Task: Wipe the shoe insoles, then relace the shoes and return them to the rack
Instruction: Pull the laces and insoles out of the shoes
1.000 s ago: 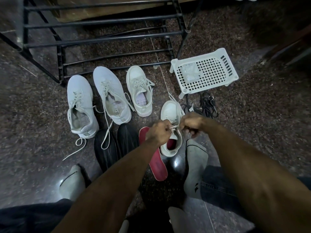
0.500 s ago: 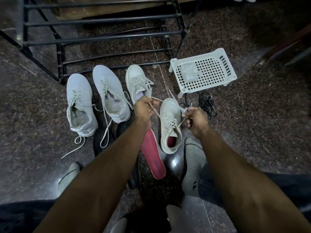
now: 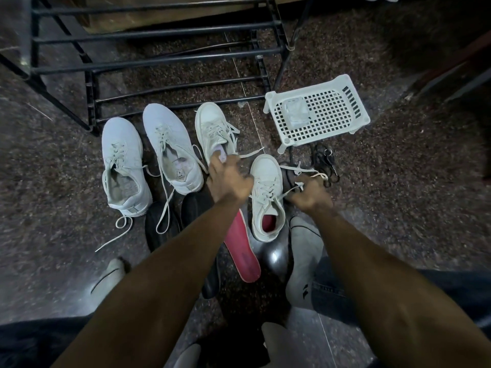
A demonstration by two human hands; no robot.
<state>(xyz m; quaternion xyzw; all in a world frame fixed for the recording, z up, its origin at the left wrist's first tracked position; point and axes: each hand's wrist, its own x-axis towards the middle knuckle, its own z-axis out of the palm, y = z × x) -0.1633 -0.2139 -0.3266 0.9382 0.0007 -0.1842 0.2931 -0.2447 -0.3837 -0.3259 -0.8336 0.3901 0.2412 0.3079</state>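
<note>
Two hands flank the white shoe (image 3: 267, 197), left hand (image 3: 229, 179) and right hand (image 3: 309, 193) each pinching its lace (image 3: 305, 172)

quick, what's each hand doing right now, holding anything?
Left hand: blurred, fingers curled beside the white shoe; whether it holds a lace cannot be told.
Right hand: closed, pinching the shoe's lace.
</note>
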